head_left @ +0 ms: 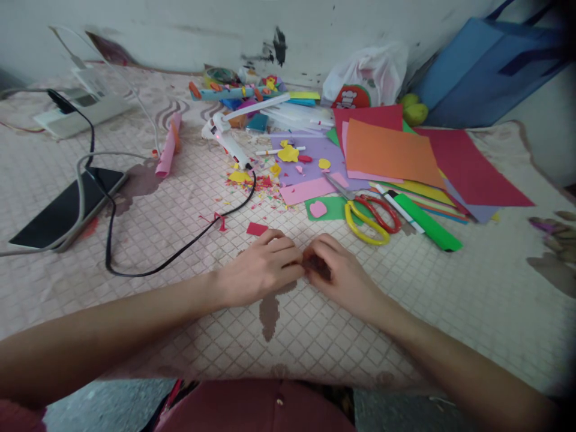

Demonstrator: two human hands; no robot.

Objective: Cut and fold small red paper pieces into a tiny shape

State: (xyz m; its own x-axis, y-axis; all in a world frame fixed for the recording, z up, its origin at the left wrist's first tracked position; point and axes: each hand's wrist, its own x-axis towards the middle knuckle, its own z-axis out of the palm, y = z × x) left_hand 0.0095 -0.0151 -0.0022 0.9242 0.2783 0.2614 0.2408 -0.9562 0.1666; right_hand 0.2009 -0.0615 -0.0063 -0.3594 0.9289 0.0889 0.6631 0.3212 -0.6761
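Observation:
My left hand [265, 267] and my right hand [338, 273] meet fingertip to fingertip low over the patterned tablecloth [315, 348]. Both are closed in a pinch, and whatever lies between the fingertips is hidden. Just beyond my left fingers is a small red paper piece [257, 229]. Past my right hand lie a green paper strip [335, 208] bearing a pink flower-shaped cutout [318, 209], and scissors [366, 222] with one yellow and one red handle. Beside the scissors are a green box cutter [427, 222] and a white pen [400, 209].
A white glue gun [231, 147] trails a black cord [175, 262] across the left side. Paper scraps [256, 180] litter the middle. Coloured sheets [393, 153] are stacked at right, before a blue bag [481, 66]. A dark tablet-like slab [67, 207] lies at left.

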